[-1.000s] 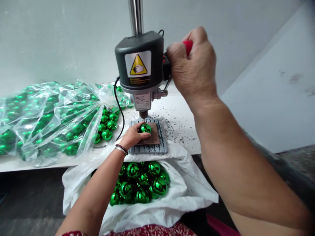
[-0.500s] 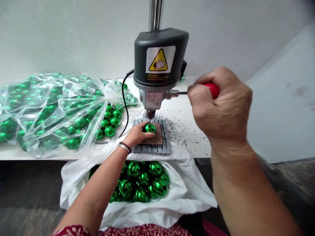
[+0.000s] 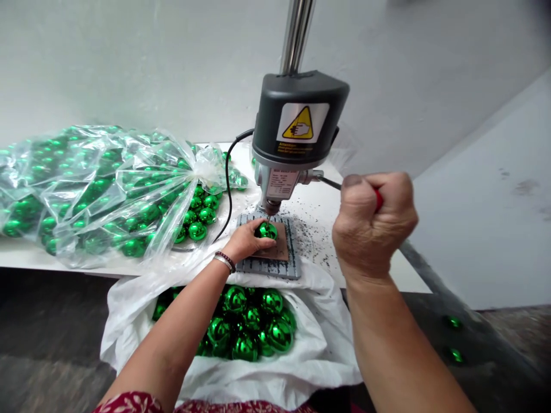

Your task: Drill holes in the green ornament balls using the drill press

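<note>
My left hand [image 3: 248,242] grips a shiny green ball [image 3: 267,230] between thumb and fingers, on a brown board [image 3: 280,244] laid over the grey slotted base [image 3: 269,268] of a drill press [image 3: 299,123]. Right above the ball is the chuck [image 3: 272,207], its thin bit reaching down to the ball's top; whether it has pierced the ball I cannot tell. My right hand [image 3: 374,223] is wrapped round the red knob [image 3: 379,200] of the press's feed lever [image 3: 330,183], off to the machine's right.
A clear plastic bag [image 3: 124,178] full of green balls lies on the white table [image 3: 321,221], left of the press. At the front, a white sack [image 3: 318,355] holds more balls. Dark shavings [image 3: 312,235] litter the tabletop. A black cable [image 3: 228,183] hangs beside the press. Two balls [image 3: 454,322] lie on the floor.
My right hand has moved down, pulling the lever lower, and the chuck has come nearer the ball. My left hand still holds the ball on the board. The camera view has tilted and shifted.
</note>
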Demonstrator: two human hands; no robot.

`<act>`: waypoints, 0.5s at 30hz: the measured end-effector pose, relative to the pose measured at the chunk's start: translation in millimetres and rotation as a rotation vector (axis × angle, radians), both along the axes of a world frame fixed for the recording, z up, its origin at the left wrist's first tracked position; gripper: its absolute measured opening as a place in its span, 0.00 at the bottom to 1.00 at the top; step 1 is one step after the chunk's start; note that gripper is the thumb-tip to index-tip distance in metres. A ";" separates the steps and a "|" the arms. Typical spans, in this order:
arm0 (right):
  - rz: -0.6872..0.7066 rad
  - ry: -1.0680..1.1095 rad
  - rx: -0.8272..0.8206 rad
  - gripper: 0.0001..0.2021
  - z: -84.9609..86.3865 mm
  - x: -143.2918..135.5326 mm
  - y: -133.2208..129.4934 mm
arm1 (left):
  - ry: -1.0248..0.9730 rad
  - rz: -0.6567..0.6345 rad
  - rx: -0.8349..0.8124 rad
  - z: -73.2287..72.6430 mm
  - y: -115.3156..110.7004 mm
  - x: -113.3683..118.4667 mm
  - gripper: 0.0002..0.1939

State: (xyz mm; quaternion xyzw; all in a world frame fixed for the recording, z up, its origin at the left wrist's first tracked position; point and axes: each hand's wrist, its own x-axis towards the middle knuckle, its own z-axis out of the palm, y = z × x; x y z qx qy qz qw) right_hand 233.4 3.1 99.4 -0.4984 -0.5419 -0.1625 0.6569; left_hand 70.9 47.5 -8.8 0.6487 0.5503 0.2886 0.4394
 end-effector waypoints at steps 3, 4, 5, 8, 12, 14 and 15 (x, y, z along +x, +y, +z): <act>-0.034 -0.022 0.045 0.13 -7.5 -1.2 1.1 | 0.026 -0.034 -0.001 0.3 -0.2 -0.4 0.32; -0.044 -0.023 0.048 0.13 -9.4 -1.6 1.2 | 0.036 -0.046 0.002 0.7 -0.5 -0.5 0.31; -0.052 -0.024 0.048 0.13 -11.2 -2.0 1.2 | 0.044 -0.053 0.006 1.2 -0.8 -0.6 0.31; -0.066 -0.024 0.063 0.12 -17.2 -2.8 0.5 | 0.056 -0.061 0.023 2.5 -2.0 -0.8 0.27; -0.051 -0.021 0.096 0.09 -32.7 -3.0 -1.7 | 0.059 -0.051 0.011 0.7 -1.1 -0.8 0.30; -0.035 -0.039 0.102 0.07 -43.5 -3.3 -3.4 | 0.066 -0.040 0.008 -1.9 0.4 -1.1 0.34; -0.024 -0.051 0.105 0.06 -48.1 -3.4 -4.1 | 0.070 -0.040 0.011 -3.3 1.2 -1.3 0.35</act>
